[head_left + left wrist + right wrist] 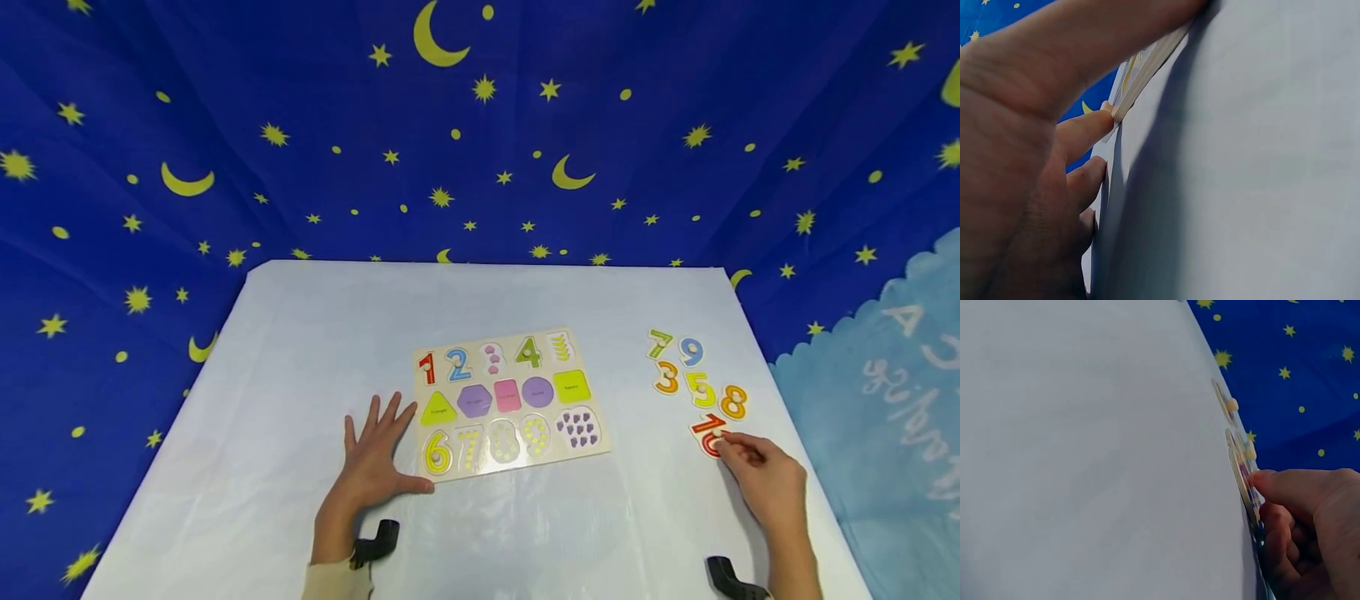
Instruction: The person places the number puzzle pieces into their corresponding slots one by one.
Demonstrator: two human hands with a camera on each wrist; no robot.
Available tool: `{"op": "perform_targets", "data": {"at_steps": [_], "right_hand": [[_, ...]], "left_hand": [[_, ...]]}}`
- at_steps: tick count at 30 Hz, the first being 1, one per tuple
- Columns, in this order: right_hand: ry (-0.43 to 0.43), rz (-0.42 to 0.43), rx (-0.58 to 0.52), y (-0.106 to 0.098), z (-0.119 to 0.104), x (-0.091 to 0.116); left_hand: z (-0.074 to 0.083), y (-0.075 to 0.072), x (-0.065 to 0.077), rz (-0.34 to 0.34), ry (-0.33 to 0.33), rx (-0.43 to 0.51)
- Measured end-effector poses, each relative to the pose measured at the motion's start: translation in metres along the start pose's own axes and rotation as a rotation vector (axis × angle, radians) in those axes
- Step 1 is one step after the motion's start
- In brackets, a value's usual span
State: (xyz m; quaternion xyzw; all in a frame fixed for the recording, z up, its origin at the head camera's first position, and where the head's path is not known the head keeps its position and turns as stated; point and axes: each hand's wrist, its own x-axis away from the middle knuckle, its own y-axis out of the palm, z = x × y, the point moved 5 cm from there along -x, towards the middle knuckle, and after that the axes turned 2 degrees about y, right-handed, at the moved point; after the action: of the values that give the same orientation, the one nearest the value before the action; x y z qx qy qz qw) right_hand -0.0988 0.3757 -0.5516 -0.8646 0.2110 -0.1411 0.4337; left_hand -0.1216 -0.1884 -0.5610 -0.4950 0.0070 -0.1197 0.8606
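Note:
A wooden number puzzle board [491, 414] lies at the middle of the white table, with knobbed pieces 1, 2, 4 and 6 sitting in their slots. My left hand [377, 457] is spread along the board's left side, its index fingertip and thumb at the board's edge. In the left wrist view those fingers [1085, 134] rest against the board's side [1147, 75]. At the right, my right hand [768, 483] pinches the red number 10 puzzle piece [707, 427] at its knob with thumb and fingers. The right wrist view shows this piece [1240, 478] edge-on beside the thumb.
Loose knobbed number pieces lie just beyond the right hand: green 7 [660, 343], blue 9 [692, 352], orange 3 [666, 377], yellow-green 5 [701, 389] and orange 8 [733, 402]. A blue curtain [465, 167] with stars and moons surrounds the white table [247, 392].

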Motion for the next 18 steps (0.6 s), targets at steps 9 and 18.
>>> {"op": "perform_targets", "data": {"at_steps": [9, 18], "right_hand": [[0.017, 0.004, 0.015, 0.0006, -0.0039, -0.0079], [-0.019, 0.036, 0.042, 0.0057, -0.0064, -0.0103]], "left_hand": [[0.0022, -0.0008, -0.0026, -0.006, -0.004, 0.002], [0.0015, 0.0008, -0.0014, -0.007, -0.006, -0.003]]}}
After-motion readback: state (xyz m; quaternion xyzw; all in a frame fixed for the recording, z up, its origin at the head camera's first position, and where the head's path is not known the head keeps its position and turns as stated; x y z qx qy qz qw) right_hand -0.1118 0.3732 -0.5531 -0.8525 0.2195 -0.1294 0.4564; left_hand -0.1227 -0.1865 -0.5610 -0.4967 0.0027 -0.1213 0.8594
